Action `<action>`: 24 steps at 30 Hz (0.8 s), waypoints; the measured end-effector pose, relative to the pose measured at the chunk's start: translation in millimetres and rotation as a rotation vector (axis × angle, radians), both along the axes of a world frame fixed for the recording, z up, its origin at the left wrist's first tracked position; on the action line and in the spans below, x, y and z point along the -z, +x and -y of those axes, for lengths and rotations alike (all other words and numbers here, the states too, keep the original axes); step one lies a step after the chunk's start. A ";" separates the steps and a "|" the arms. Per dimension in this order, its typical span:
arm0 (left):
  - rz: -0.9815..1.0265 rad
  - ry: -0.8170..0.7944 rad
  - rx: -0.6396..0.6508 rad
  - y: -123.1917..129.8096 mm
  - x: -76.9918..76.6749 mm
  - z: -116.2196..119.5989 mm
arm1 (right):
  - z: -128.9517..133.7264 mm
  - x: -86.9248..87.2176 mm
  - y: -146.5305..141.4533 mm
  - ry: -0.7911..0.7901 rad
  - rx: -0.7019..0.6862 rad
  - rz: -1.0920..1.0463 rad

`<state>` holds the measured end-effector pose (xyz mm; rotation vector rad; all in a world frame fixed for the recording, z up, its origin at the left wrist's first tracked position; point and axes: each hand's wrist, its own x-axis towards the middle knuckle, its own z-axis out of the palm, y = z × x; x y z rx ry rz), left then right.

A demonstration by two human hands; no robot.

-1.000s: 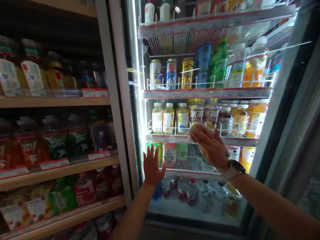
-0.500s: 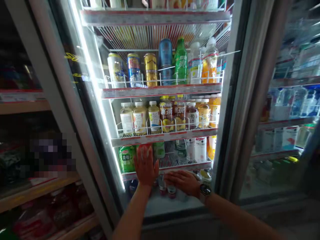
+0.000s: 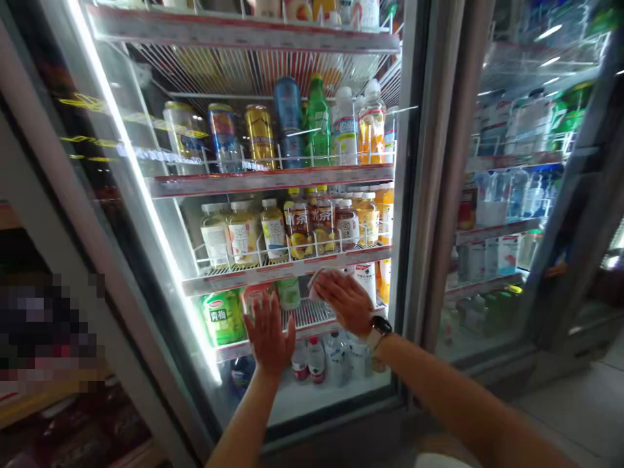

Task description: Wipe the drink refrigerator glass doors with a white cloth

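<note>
Right hand: fingers extended and together, not clenched, pressing a pale folded cloth against the glass door of a lit, metal-framed drinks cooler. The cloth lies under the fingertips, with one edge showing past them toward the door's left side. Its long axis cannot be read, as the hand covers most of it. The flat fingers likely spread pressure across the cloth.

Left hand: open, empty, fingers spread, palm toward the glass, just left of the cloth. Contact with the pane cannot be confirmed. Nearest item behind the pane: a green-labelled drink package.

Black-faced wristwatch on the right wrist. Behind the glass, amber plastic tea bottles stand upright on a white wire shelf, whose front rail apparently stops them sliding forward.
</note>
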<state>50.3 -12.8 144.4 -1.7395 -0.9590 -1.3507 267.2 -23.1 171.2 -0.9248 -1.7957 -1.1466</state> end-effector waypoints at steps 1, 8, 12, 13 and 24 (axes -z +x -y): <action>-0.039 -0.009 0.038 10.8 2.1 5.0 | 1.1 24.3 -0.7 -0.033 -0.014 0.027; -0.268 -0.039 0.194 74.1 20.6 3.5 | 18.0 116.2 36.3 -0.036 -0.118 0.258; -0.242 -0.001 0.131 79.4 29.9 -13.3 | 18.9 64.4 75.4 -0.046 -0.032 0.241; -0.245 -0.002 0.125 79.2 31.3 -15.0 | 17.0 46.4 83.0 -0.052 0.003 0.202; -0.246 -0.038 0.130 79.1 32.9 -10.8 | 11.4 133.0 51.9 -0.042 0.097 -0.099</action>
